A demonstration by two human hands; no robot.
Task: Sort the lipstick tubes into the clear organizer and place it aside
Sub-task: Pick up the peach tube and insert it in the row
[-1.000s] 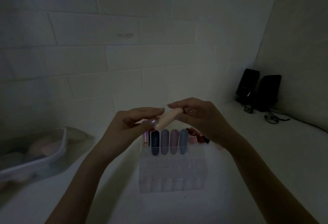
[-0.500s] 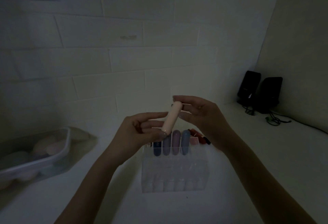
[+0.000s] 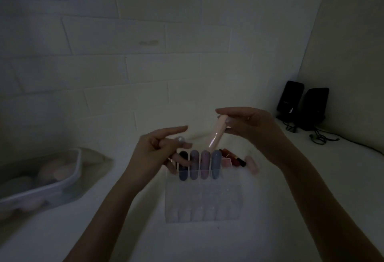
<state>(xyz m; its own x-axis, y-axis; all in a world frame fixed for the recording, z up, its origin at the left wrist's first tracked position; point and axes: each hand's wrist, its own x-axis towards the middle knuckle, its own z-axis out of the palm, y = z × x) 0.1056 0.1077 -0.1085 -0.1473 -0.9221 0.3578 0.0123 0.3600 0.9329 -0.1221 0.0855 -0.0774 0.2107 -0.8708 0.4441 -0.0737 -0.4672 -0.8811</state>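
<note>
Dim, low-lit room. Back wall (image 3: 145, 33): pale painted blocks in staggered courses, filling the upper and left frame, one small dark scuff (image 3: 148, 42) near centre. Side wall (image 3: 353, 33): plain, smooth, at right, meeting the back wall in a corner. White countertop (image 3: 311, 178): spans the lower frame. Two black speakers (image 3: 302, 106): in the right corner, upright, cables (image 3: 320, 138) trailing across the countertop.

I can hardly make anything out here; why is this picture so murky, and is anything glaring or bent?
Head view: dim and grainy throughout; one faint glint on the pale tube the right hand holds; clear organizer nearly vanishes against the counter; wall tile lines bow from the wide lens.
</note>
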